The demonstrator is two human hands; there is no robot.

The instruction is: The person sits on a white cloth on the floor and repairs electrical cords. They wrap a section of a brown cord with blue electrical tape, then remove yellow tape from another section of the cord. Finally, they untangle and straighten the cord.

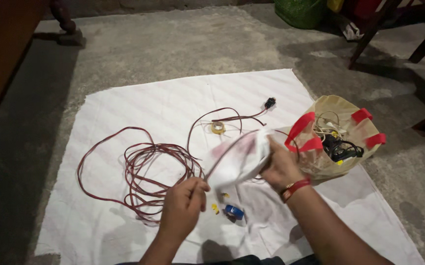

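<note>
Gripping a white cloth (239, 159) bunched around a red wire (143, 169), the right hand (281, 167) is closed above a white sheet (124, 108) on the floor. The left hand (183, 206) pinches the wire just below the cloth. The wire lies in loose coils to the left, with a tape roll (217, 127) beyond and an open bag (337, 137) to the right.
</note>
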